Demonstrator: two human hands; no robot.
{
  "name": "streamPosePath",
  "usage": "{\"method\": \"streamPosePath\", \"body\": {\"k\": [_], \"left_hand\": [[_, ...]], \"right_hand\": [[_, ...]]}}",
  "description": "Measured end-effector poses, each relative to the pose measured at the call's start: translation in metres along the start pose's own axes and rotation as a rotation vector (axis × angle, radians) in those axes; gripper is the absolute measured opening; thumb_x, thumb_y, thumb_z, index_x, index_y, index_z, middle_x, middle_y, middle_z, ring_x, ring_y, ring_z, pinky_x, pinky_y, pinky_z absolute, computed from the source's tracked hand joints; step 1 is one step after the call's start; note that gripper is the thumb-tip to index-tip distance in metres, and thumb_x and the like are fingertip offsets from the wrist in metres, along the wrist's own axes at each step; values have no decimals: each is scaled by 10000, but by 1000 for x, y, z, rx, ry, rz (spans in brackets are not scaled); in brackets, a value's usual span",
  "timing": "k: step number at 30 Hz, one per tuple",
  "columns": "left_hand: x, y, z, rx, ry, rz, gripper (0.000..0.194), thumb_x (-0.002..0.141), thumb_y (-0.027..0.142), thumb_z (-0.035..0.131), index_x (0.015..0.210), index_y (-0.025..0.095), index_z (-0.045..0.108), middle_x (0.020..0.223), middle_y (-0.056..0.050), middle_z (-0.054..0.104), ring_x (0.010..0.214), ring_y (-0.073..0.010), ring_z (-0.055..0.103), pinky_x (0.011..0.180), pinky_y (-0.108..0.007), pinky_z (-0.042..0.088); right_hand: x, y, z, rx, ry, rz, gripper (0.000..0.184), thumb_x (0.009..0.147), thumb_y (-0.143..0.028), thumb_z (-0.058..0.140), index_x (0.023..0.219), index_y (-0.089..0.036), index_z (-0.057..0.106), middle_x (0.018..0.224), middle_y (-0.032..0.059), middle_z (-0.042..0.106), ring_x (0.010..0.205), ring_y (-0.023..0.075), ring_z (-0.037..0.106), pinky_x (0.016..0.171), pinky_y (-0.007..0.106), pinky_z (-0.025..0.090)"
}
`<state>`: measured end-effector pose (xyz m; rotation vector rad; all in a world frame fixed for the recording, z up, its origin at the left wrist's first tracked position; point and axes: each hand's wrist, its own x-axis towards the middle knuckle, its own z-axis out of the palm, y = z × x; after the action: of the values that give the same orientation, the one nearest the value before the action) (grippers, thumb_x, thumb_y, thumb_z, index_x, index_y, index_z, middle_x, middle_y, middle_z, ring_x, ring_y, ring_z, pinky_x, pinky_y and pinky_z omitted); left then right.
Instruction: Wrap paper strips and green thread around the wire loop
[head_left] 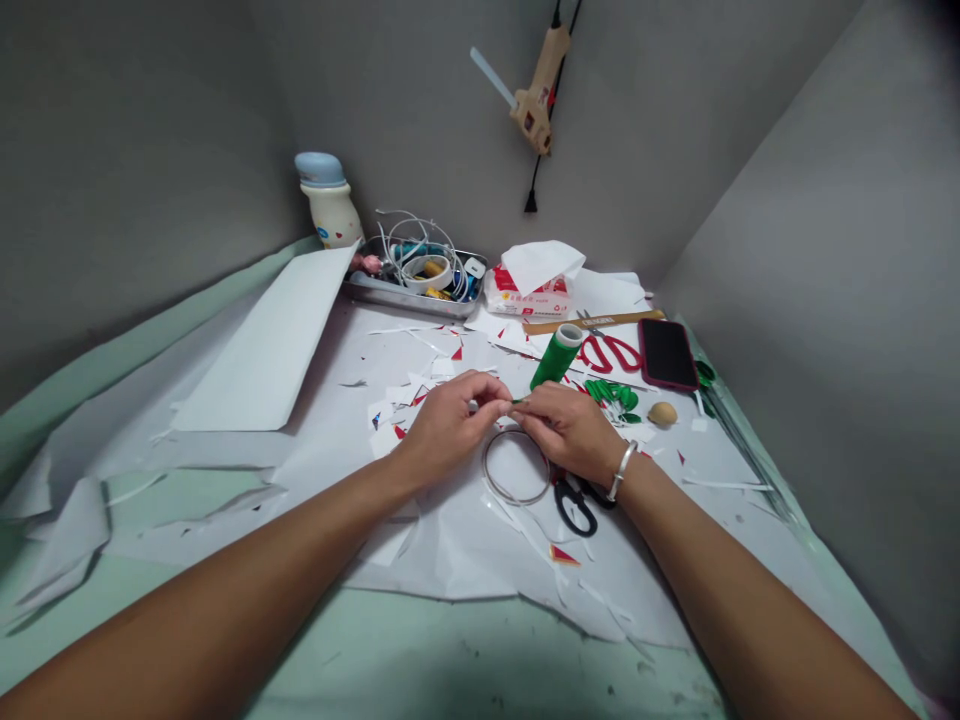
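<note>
My left hand point(450, 425) and my right hand point(566, 430) meet above the paper-strewn table, their fingertips pinching a thin piece point(495, 403) too small to identify. Just beyond them stands a spool of green thread point(555, 358). A thin wire ring point(516, 468) lies on the paper directly below my hands. Black-handled scissors point(576, 506) lie partly under my right hand, which wears a silver bangle point(622, 470). Green foil cut-outs point(611, 396) lie to the right of the spool.
Paper scraps with red bits cover the table point(322, 450). Behind them are red-handled scissors point(609, 353), a ruler point(592, 322), a phone point(667, 353), a tissue pack point(529, 282), and a metal tray point(409, 295) of cables. A hot glue gun point(538, 90) hangs on the wall.
</note>
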<state>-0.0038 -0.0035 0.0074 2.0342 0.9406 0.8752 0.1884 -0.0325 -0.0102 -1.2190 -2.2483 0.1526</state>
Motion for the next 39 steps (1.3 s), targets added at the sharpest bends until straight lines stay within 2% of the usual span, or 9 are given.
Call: {"method": "streamPosePath", "body": {"k": [3, 7, 12, 16, 18, 21, 25, 33, 39], "left_hand": [[1, -4, 0, 66, 61, -30, 121, 846, 223, 503, 850, 193, 620, 859, -19, 643, 818, -169, 583, 720, -292, 456], [0, -8, 3, 204, -7, 20, 124, 834, 183, 499, 820, 195, 622, 846, -23, 637, 820, -179, 563, 742, -315, 433], [-2, -4, 5, 96, -127, 50, 133, 836, 184, 499, 805, 195, 628, 860, -14, 642, 808, -160, 570, 739, -295, 430], [-2, -1, 4, -47, -126, 2, 121, 841, 221, 514, 832, 194, 631, 866, -6, 656, 815, -152, 583, 742, -286, 436], [0, 1, 2, -87, -105, -28, 112, 834, 232, 528, 835, 193, 633, 852, -3, 661, 818, -152, 585, 757, -290, 439], [2, 1, 1, -144, -73, -62, 117, 835, 254, 537, 837, 191, 635, 840, -4, 663, 814, -152, 589, 777, -299, 447], [3, 0, -1, -180, -31, -92, 141, 842, 297, 542, 858, 192, 634, 836, -10, 658, 800, -157, 594, 785, -316, 464], [2, 2, 0, -104, 33, -90, 109, 840, 263, 548, 864, 195, 631, 843, -9, 666, 785, -155, 597, 790, -315, 469], [1, 1, 1, -45, 33, -60, 102, 847, 235, 528, 877, 196, 618, 865, -14, 658, 817, -159, 595, 801, -326, 461]], "right_hand": [[-1, -9, -1, -73, -33, -81, 175, 904, -204, 502, 905, -178, 675, 753, 40, 636, 749, 170, 530, 689, 282, 415], [0, -12, -4, -95, 51, -105, 185, 907, -218, 495, 910, -167, 672, 768, 53, 642, 751, 175, 526, 692, 289, 414], [2, -4, -3, 106, 158, 95, 153, 884, -219, 529, 873, -181, 677, 733, 17, 630, 688, 140, 539, 677, 264, 413], [4, -4, -1, 388, 155, 321, 208, 843, -276, 582, 1022, -196, 650, 584, -58, 487, 517, 98, 433, 516, 224, 355], [5, -6, -2, 480, 158, 383, 200, 835, -298, 590, 995, -193, 646, 546, -74, 421, 493, 90, 392, 490, 218, 328], [5, -10, -2, 530, 165, 425, 173, 827, -327, 598, 917, -190, 651, 522, -80, 377, 481, 87, 351, 482, 220, 309], [4, -11, 3, 590, 141, 456, 189, 825, -358, 596, 911, -198, 648, 517, -86, 352, 462, 84, 316, 469, 221, 296], [3, -12, 6, 643, 136, 486, 237, 804, -411, 636, 887, -190, 632, 505, -88, 360, 462, 77, 302, 456, 215, 270], [5, -17, 11, 673, 172, 547, 262, 814, -439, 602, 843, -182, 643, 490, -80, 344, 457, 83, 297, 438, 219, 246]]}}
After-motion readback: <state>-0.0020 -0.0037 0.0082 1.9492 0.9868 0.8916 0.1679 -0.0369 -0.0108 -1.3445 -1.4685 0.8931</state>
